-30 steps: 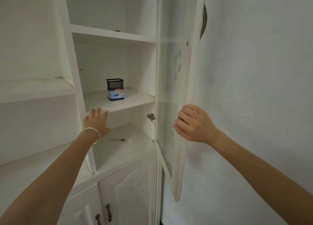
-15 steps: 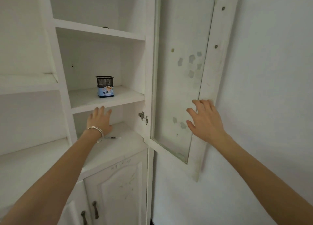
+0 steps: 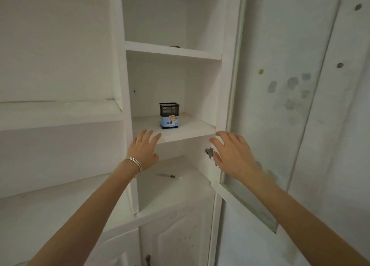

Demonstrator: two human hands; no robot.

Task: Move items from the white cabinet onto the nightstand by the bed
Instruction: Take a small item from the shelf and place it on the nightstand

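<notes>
While both arms reach toward frame centre, the left hand (image 3: 143, 150) and right hand (image 3: 233, 154) are spread wide, holding nothing. Just above them the mesh holder (image 3: 169, 115) stands on the middle shelf (image 3: 193, 129) of the white cabinet (image 3: 120, 75). A pen-like item (image 3: 169, 176) lies lower; a dark thing (image 3: 176, 46) on the upper shelf (image 3: 158, 50) is mostly hidden

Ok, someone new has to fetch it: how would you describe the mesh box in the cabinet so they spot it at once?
Find the white cabinet with its glass door open on the right. On its middle shelf stands a square black mesh holder with a blue label. It stands alone there; the pen lies one shelf lower.
</notes>
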